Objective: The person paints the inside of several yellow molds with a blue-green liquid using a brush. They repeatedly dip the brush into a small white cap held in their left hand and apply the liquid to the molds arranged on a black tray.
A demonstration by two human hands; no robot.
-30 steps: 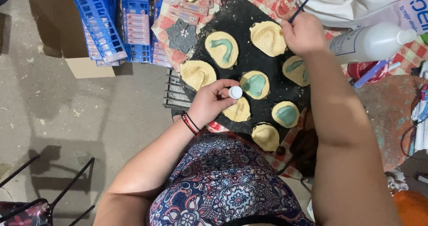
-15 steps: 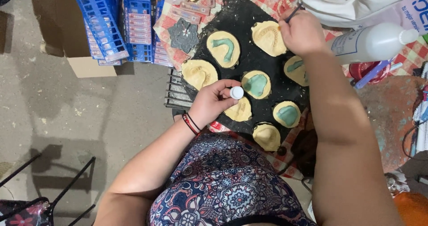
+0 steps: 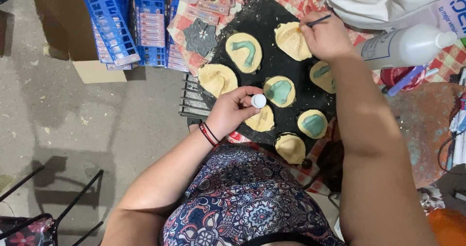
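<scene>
Left hand [image 3: 233, 111] pinches a small white cap [image 3: 258, 101]; right hand [image 3: 326, 36] grips a thin brush [image 3: 318, 21], its tip hidden over a yellow mould [image 3: 291, 41]

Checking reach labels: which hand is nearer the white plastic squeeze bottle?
Right. The right hand, holding a thin brush, is just beside the white plastic squeeze bottle; the left hand is far across the black board.

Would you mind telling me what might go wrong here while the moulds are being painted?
The right hand works a thin brush at a cream mould, its forearm passing over a teal-filled mould, which it might smear. The left hand holds a small white-capped bottle above another mould; it could drip.
</scene>
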